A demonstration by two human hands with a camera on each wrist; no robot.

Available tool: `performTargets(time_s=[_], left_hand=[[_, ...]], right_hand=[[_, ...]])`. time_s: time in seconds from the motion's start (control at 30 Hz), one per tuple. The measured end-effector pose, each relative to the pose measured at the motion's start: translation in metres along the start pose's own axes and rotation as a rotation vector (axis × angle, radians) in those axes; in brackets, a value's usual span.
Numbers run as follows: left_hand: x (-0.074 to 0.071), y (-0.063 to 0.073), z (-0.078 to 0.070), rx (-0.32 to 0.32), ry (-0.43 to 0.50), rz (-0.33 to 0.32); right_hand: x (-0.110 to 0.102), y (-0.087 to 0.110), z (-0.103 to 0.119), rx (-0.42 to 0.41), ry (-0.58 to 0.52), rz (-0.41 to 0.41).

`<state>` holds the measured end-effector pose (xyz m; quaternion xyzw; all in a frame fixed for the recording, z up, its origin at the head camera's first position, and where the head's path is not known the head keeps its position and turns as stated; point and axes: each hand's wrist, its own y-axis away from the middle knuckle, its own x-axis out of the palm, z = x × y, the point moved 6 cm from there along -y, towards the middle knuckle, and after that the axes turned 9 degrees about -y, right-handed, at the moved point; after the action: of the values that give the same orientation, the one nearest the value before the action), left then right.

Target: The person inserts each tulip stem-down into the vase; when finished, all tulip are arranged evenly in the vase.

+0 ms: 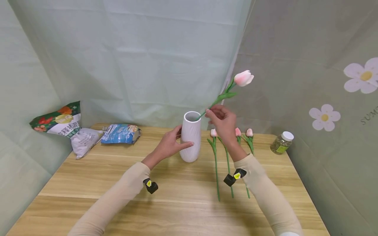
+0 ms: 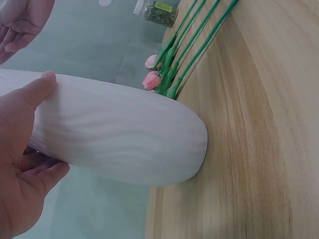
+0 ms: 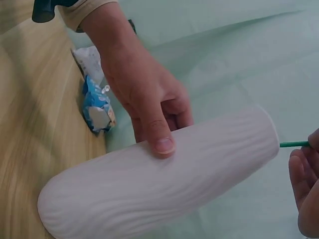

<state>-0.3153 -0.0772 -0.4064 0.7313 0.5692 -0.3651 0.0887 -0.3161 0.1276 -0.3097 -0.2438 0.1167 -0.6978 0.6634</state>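
A white ribbed vase (image 1: 190, 137) stands upright on the table. Around its side curls my left hand (image 1: 169, 144), thumb across the front and fingers behind; the left wrist view shows this grip on the vase (image 2: 119, 129) too. Above and right of the rim, my right hand (image 1: 222, 121) pinches the green stem of a pink-and-white artificial tulip (image 1: 243, 78). The stem slants, its lower end at the vase mouth, its bloom up to the right. In the right wrist view the stem (image 3: 294, 144) enters the mouth; its tip is hidden inside.
Several more tulips (image 1: 216, 164) lie on the wooden table (image 1: 177, 209) right of the vase, partly behind my right forearm. A white-lidded jar (image 1: 282, 143) stands at the right edge. On the left are a blue packet (image 1: 118, 133) and a green-and-white bag (image 1: 63, 123). Cloth hangs behind.
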Motion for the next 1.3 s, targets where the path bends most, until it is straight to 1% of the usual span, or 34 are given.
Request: performTargets(time_s=[0.13,0.3,0.37,0.5,0.93,1.13,1.3], left_hand=[[0.0,0.0,-0.001,0.004,0.003,-0.001],[0.0,0.0,-0.001,0.0,-0.01,0.001],[0.0,0.0,-0.001,-0.002,-0.009,0.003],[0.0,0.0,-0.001,-0.003,-0.004,0.006],[-0.001,0.0,-0.001,-0.005,-0.024,0.007],[0.0,0.001,-0.001,0.002,-0.015,0.012],[0.0,0.001,-0.002,-0.001,-0.01,0.019]], right_hand=[[0.005,0.001,-0.007,0.029,0.043,0.027],[0.007,0.003,-0.013,0.062,0.166,0.054],[0.007,0.005,-0.015,0.066,0.194,0.07],[0.006,0.007,-0.016,0.07,0.201,0.086],[0.006,0.006,-0.012,0.05,0.213,0.093],[0.011,0.005,-0.012,0.063,0.286,0.158],[0.011,0.007,-0.013,0.086,0.287,0.185]])
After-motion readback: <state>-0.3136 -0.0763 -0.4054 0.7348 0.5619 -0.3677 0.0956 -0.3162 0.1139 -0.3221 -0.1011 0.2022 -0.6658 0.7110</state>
